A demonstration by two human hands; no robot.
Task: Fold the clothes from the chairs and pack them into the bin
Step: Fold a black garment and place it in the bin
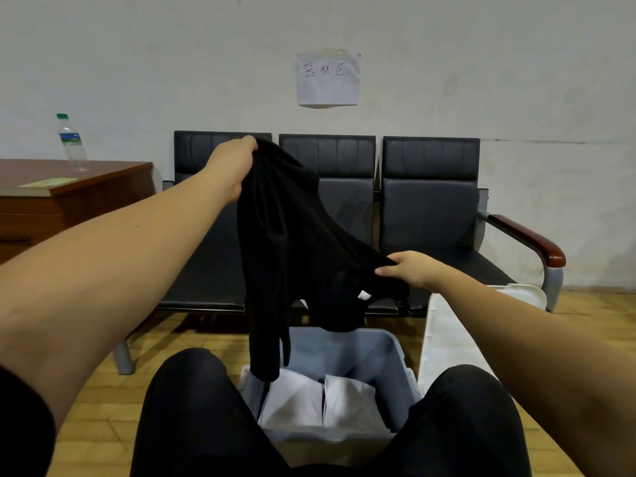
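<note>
Grey plastic bin holds two folded white garments; limp black top hangs above it, left grip clenching its upper edge, right grip pinching its side.

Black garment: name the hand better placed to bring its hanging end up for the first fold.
Right, probably. The right hand pinches the black garment low, near the hanging end above the bin. The left hand grips the top, held high, and carries it.
</note>
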